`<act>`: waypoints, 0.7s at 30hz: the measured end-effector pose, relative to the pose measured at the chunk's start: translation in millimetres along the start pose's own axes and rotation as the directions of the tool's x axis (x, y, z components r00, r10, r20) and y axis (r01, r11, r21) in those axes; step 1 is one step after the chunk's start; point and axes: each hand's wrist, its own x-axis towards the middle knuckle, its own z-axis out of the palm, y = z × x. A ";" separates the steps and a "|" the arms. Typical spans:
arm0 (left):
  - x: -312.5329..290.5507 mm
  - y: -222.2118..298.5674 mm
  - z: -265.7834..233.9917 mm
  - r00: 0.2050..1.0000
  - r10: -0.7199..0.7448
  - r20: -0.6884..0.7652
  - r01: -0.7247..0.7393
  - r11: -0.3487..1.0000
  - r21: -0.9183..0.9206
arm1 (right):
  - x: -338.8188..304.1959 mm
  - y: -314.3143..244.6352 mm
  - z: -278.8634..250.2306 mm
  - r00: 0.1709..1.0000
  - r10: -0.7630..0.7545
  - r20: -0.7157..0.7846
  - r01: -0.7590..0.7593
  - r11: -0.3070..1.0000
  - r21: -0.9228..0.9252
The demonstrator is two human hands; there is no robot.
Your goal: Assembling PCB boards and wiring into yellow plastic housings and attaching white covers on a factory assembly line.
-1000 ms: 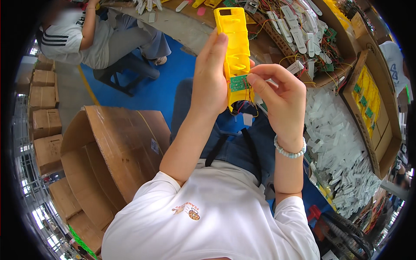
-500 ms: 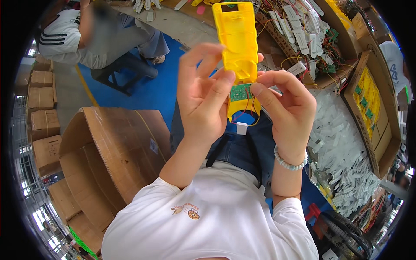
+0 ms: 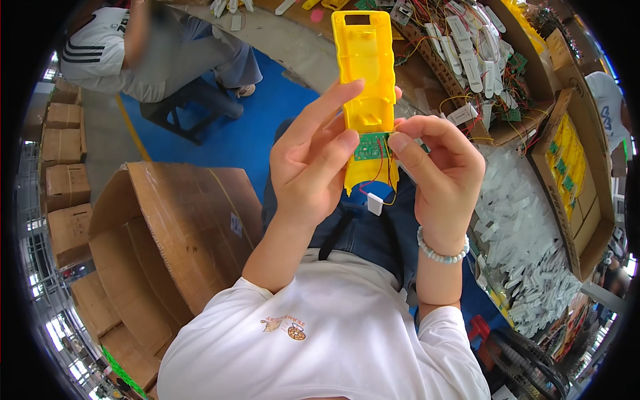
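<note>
In front of my chest I hold up a long yellow plastic housing (image 3: 367, 73), its hollow inner side facing me. A small green circuit board (image 3: 369, 148) lies across its lower part. Thin red, yellow and dark wires run from the board to a white plastic piece (image 3: 375, 204) dangling below. My left hand (image 3: 312, 157) grips the housing's left edge, thumb beside the board and index finger along the side. At the right edge of the board, my right hand (image 3: 437, 160) pinches with thumb and index finger; what lies between those fingertips is mostly hidden.
A carton of white pieces with wires and boards (image 3: 470, 60) stands at the upper right. Beside it is a box of yellow parts (image 3: 567, 160), near a heap of white pieces (image 3: 517, 227). Open cardboard boxes (image 3: 193, 227) are at left; a seated person (image 3: 100, 53) is beyond.
My left index finger has straightened and settled against the housing's edge. The housing has shifted slightly down, and the dangling white piece has swung and turned.
</note>
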 end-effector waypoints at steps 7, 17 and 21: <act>-0.6 -2.1 -4.0 0.999 0.021 0.039 -0.019 0.999 -0.037 | -0.5 2.0 -3.6 0.999 0.025 0.037 -0.027 0.998 0.063; -0.9 -2.6 -4.6 0.997 0.027 0.075 -0.026 1.000 -0.014 | -1.2 9.0 -8.3 0.996 0.075 0.038 -0.079 0.991 0.106; -2.9 -4.4 -5.2 0.996 0.029 0.083 -0.030 0.999 0.014 | -2.0 8.2 -8.5 0.996 0.085 0.041 -0.089 0.990 0.113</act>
